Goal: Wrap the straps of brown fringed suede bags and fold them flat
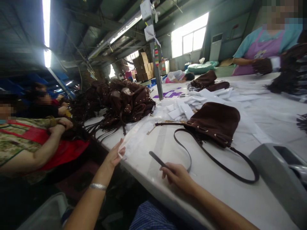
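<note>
My left hand (117, 154) is at the table's near edge, its fingers closed on the edge of a thin clear plastic bag (134, 135). To its right, my right hand (176, 175) grips a dark brown strap (155, 159) near its end, which sticks out past the fingers towards the upper left. The strap seems to loop back to a dark brown leather handbag (214, 123) lying on the white table (203, 198). Gold eyelets line the handbag's lower side, and a longer shoulder strap (240, 180) curves out in front of it.
A heap of brown handbags (127, 99) lies at the far left of the table. White foam-like sheets (184, 107) are piled behind the handbag, near a metal post (157, 76). A grey tape dispenser (271, 175) stands at right. Co-workers sit at left; another person stands at right.
</note>
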`<action>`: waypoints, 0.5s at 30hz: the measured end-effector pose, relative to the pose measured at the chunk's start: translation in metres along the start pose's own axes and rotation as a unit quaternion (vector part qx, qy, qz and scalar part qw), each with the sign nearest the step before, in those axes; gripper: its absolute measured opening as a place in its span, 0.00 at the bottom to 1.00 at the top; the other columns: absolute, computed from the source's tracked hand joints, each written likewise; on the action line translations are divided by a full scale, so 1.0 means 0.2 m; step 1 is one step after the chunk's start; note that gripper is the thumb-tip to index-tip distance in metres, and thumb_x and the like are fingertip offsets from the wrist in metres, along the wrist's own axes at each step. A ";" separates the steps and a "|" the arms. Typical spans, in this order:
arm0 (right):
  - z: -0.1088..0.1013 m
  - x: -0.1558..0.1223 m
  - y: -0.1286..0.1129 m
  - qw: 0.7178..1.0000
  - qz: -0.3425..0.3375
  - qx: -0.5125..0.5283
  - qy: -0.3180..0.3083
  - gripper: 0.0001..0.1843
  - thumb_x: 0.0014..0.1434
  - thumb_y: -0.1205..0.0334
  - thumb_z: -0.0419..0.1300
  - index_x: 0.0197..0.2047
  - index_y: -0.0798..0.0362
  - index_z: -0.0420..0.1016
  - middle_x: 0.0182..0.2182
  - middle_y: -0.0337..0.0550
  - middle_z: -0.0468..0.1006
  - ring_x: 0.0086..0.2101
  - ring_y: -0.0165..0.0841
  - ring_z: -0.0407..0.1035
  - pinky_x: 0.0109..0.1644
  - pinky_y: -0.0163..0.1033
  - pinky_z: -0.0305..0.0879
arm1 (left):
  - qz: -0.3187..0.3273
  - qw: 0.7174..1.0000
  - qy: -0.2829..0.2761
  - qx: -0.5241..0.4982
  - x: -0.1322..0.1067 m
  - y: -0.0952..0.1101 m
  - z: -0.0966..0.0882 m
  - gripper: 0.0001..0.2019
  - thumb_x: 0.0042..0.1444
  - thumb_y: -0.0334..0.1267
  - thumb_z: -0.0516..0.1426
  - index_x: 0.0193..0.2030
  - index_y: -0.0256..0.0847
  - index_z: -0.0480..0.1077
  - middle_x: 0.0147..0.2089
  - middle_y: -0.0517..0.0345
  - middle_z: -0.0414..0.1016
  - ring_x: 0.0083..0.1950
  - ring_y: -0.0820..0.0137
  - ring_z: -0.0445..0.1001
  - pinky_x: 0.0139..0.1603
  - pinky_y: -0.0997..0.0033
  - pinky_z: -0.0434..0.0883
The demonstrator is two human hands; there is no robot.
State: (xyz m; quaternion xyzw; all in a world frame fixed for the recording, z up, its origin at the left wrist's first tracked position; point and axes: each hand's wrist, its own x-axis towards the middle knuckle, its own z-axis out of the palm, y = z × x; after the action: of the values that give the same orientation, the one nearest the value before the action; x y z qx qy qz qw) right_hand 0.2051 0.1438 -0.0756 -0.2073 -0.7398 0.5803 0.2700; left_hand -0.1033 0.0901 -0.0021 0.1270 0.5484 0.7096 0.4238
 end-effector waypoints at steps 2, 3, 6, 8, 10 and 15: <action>-0.01 0.00 0.01 1.000 0.008 0.013 -0.003 0.26 0.66 0.42 0.51 0.35 0.56 0.76 0.26 0.41 0.77 0.21 0.27 0.68 0.30 0.33 0.66 | -0.058 0.998 -0.006 -0.010 -0.12 -0.10 -0.02 0.06 0.63 0.33 0.57 0.35 0.32 0.70 0.25 0.64 0.60 0.17 0.86 0.53 0.11 0.90 0.54; -0.01 0.00 0.01 1.000 0.011 0.019 -0.006 0.26 0.66 0.41 0.51 0.36 0.56 0.76 0.26 0.41 0.77 0.21 0.27 0.67 0.30 0.33 0.66 | -0.084 0.996 -0.008 -0.016 -0.19 -0.14 -0.04 0.08 0.65 0.34 0.55 0.37 0.31 0.71 0.26 0.63 0.62 0.17 0.87 0.52 0.11 0.90 0.54; -0.02 0.00 0.02 0.999 0.017 0.039 -0.012 0.25 0.65 0.41 0.52 0.35 0.56 0.75 0.27 0.41 0.77 0.21 0.27 0.67 0.28 0.32 0.66 | -0.160 0.985 -0.016 -0.061 -0.38 -0.26 -0.17 0.11 0.67 0.36 0.53 0.45 0.29 0.72 0.33 0.55 0.68 0.18 0.88 0.54 0.13 0.90 0.56; -0.02 0.00 0.03 0.998 0.021 0.053 -0.010 0.24 0.65 0.42 0.52 0.35 0.55 0.74 0.27 0.40 0.77 0.21 0.27 0.67 0.28 0.32 0.65 | -0.173 0.980 -0.009 -0.096 -0.50 -0.31 -0.31 0.11 0.64 0.39 0.57 0.47 0.32 0.73 0.36 0.54 0.70 0.19 0.87 0.56 0.14 0.89 0.56; -0.02 0.00 0.03 0.998 0.023 0.055 -0.012 0.24 0.66 0.43 0.51 0.37 0.55 0.74 0.26 0.40 0.77 0.21 0.26 0.67 0.27 0.32 0.65 | -0.157 0.982 0.008 -0.101 -0.62 -0.34 -0.45 0.18 0.54 0.44 0.66 0.47 0.36 0.75 0.33 0.59 0.69 0.20 0.86 0.57 0.15 0.87 0.56; 0.00 -0.01 0.03 0.999 0.005 0.024 -0.032 0.24 0.69 0.44 0.46 0.47 0.54 0.72 0.28 0.40 0.78 0.22 0.27 0.68 0.29 0.33 0.66 | -0.164 0.986 0.013 0.017 -0.85 -0.41 -0.60 0.26 0.38 0.54 0.71 0.42 0.42 0.79 0.34 0.57 0.72 0.26 0.81 0.62 0.23 0.82 0.61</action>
State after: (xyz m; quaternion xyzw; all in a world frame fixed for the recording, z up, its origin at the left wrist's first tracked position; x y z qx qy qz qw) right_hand 0.2059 0.1443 -0.0821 -0.1860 -0.7328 0.6057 0.2481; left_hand -0.0394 -0.1138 -0.0695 0.0332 0.5791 0.6225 0.5253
